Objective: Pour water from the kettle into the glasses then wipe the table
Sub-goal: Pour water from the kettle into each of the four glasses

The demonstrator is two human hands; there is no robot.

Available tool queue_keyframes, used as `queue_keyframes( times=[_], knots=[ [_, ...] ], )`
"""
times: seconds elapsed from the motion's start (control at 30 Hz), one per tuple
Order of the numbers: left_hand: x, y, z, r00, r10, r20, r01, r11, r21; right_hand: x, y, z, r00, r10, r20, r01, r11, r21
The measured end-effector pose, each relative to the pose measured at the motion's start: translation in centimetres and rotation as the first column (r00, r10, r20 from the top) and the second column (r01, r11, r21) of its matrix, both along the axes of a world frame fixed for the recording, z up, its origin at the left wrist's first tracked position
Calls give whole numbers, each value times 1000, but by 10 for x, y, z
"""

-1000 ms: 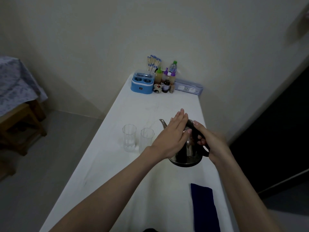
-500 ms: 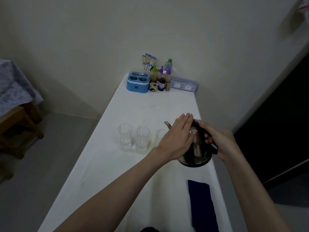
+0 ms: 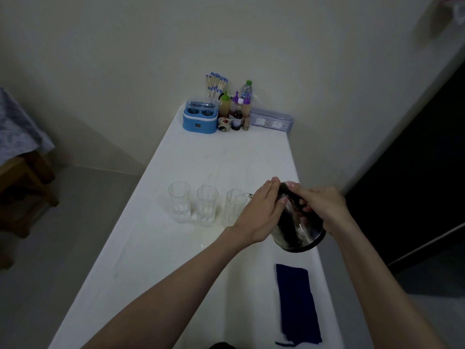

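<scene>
Kettle (image 3: 298, 227) tipped further toward third glass (image 3: 235, 207) | right fingers (image 3: 305, 209) gripping handle | left fingers (image 3: 271, 190) flat on lid

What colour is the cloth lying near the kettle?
Dark navy blue, plain; the cloth shows clearly in the head view.

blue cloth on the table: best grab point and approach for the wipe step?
Pinch the blue cloth at its far short edge, coming straight down. It lies flat and long, with nothing on it. The right hand is nearer but grips the kettle handle, so probably only after setting that down.
</scene>
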State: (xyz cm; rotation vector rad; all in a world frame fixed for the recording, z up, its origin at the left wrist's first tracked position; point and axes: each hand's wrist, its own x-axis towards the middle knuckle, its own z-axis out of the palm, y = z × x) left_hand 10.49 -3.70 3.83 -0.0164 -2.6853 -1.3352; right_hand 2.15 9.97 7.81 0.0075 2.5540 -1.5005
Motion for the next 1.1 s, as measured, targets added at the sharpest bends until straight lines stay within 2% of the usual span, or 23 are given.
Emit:
queue_keyframes(
  times=[0.57, 1.1],
  knots=[
    [-7, 8, -2, 998, 34, -44, -32, 998, 53, -3, 5, 20, 999, 32, -21, -30, 994, 109],
    [-5, 2, 1, 999, 40, -35, -38, 997, 68, -3, -3, 20, 998, 53, -23, -50, 993, 111]
  ],
)
